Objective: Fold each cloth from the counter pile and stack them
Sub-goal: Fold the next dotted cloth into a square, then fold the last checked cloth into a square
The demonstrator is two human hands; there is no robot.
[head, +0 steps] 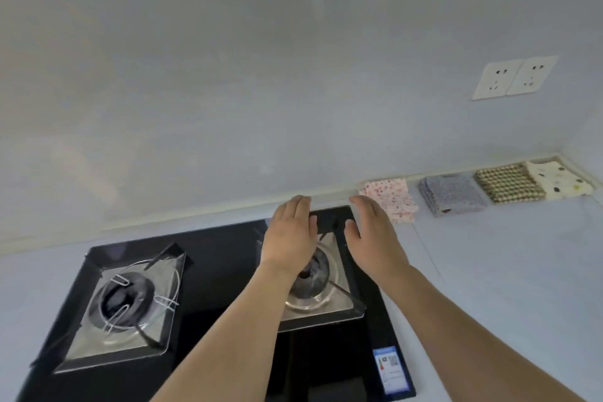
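Several folded cloths lie in a row along the back wall at the right: a pink floral cloth (393, 199), a grey cloth (452, 194), a green-and-tan checked cloth (507, 186) and a cream cloth with coloured dots (559, 181). My left hand (290, 232) hovers above the right burner with fingers straight, holding nothing. My right hand (375, 232) is stretched out flat beside it, its fingertips just left of the pink floral cloth, holding nothing.
A black glass gas hob (215, 271) with two burners fills the counter below my arms. A double wall socket (512, 77) sits on the wall above the cloths. Pale counter (505, 271) stretches to the right of the hob.
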